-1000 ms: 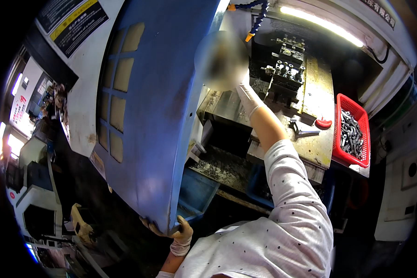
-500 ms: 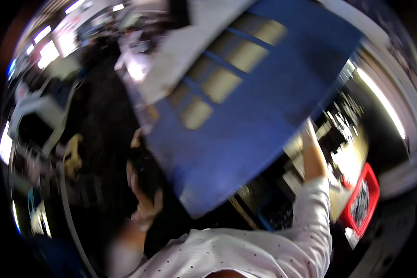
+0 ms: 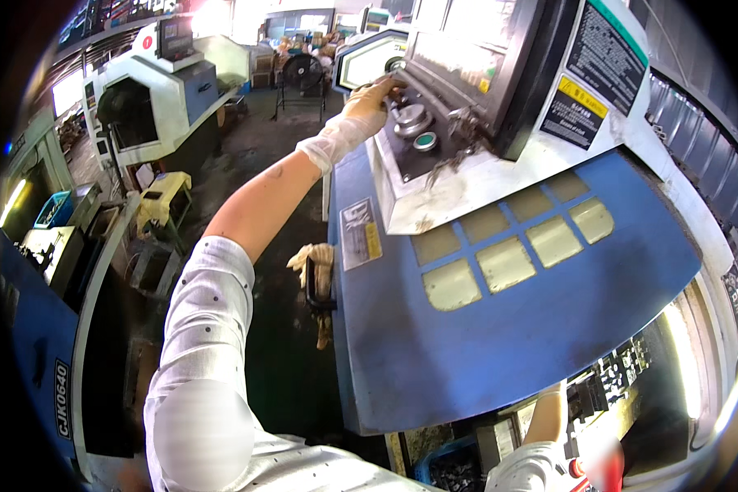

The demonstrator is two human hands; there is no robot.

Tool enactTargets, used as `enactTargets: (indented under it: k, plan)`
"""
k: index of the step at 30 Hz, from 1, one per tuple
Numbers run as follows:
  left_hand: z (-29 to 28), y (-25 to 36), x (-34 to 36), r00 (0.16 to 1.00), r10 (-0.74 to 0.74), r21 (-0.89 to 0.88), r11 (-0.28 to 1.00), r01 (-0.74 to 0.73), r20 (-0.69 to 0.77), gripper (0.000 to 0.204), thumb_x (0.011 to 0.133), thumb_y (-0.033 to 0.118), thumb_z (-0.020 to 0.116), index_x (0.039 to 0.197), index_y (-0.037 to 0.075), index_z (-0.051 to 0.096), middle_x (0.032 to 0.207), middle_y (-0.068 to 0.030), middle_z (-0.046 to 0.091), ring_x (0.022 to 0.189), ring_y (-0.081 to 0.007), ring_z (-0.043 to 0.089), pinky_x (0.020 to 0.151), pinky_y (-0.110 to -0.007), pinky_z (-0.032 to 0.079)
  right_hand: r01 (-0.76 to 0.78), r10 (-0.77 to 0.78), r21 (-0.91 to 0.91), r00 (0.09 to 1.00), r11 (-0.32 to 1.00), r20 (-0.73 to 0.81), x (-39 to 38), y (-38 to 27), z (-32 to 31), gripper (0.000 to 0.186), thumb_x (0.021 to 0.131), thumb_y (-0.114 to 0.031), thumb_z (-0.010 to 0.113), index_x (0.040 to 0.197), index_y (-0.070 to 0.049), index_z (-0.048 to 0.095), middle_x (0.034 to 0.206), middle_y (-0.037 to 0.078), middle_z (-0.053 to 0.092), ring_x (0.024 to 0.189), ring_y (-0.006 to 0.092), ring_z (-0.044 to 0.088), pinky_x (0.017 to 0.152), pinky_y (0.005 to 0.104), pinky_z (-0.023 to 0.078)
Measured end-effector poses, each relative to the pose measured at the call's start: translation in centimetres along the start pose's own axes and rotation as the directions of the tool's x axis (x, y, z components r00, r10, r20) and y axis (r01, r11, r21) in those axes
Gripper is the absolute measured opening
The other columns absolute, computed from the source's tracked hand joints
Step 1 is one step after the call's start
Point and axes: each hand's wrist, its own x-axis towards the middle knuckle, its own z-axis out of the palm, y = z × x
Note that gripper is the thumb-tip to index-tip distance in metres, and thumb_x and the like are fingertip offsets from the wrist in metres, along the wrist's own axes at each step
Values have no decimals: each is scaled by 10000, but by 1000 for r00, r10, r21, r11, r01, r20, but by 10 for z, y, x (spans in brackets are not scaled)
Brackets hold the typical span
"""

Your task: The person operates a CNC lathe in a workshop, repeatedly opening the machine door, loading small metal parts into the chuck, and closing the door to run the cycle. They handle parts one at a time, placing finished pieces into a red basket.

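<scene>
My left hand (image 3: 365,111), in a light glove, reaches onto the control panel (image 3: 430,168) of the machine, its fingers bent together beside round metal knobs (image 3: 410,115) and a green button (image 3: 424,140); what they touch is hidden. My right hand (image 3: 549,392) is mostly hidden beneath the lower edge of the blue sliding door (image 3: 467,353), near the lit tool blocks (image 3: 623,365) inside. Soiled gloves (image 3: 318,261) hang at a black handle left of the door.
Other machines (image 3: 164,107) line the left side, with a yellow stool (image 3: 164,197), a blue crate (image 3: 53,209) and a standing fan (image 3: 302,78) farther back along the dark floor aisle. A blue bin (image 3: 455,463) of metal parts sits under the door's edge.
My view has swung left and up toward the panel and aisle. My left hand has left the door's lower corner and moved up to the controls; my right hand remains near the door's edge.
</scene>
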Motion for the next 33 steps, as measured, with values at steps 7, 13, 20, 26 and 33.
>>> enactTargets:
  k: [7, 13, 20, 26, 33]
  plan:
    - [30, -24, 1, 954, -242, -349, 922, 170, -176, 294, 691, -18, 411, 890, 89, 599, 785, -106, 608, 742, -251, 584, 670, -297, 439, -33, 33, 18, 999, 999, 16, -13, -1, -5, 231, 773, -168, 512, 954, -27, 529, 804, 95, 567, 739, 200, 539, 649, 320, 448]
    - [-13, -34, 5, 955, -8, -393, 910, 129, 295, 598, 600, -137, 339, 1175, 20, 387, 1109, -103, 504, 1086, -181, 419, 892, -225, 311, -28, 27, 48, 999, 998, 26, 2, -9, 8, 218, 782, -163, 495, 949, -26, 527, 813, 97, 564, 757, 203, 538, 652, 325, 449]
    - [-28, 104, -81, 999, -38, -151, 988, 38, 8, 642, 627, 409, 653, 1118, 64, 423, 1066, -161, 497, 1011, -304, 463, 849, -346, 364, -41, 31, 215, 998, 976, 54, -4, -46, 24, 205, 793, -157, 475, 943, -26, 525, 823, 101, 560, 777, 207, 537, 654, 330, 451]
    - [-34, 123, -69, 981, 17, 55, 998, -28, 192, 670, 648, 334, 672, 1185, 59, 379, 1100, -135, 490, 1039, -216, 464, 867, -303, 362, -321, 185, 630, 944, 707, 274, -66, -96, 72, 196, 802, -152, 458, 938, -25, 523, 831, 103, 556, 795, 211, 536, 656, 334, 452]
    - [-54, 52, -248, 895, -427, -384, 854, 350, -134, 477, 807, 151, 498, 1220, -7, 317, 1249, -169, 337, 1156, -247, 325, 951, -331, 255, -501, -62, 370, 528, 783, 847, -279, -118, -28, 479, 751, -351, 559, 1077, -16, 452, 969, 73, 498, 830, 176, 488, 734, 291, 399]
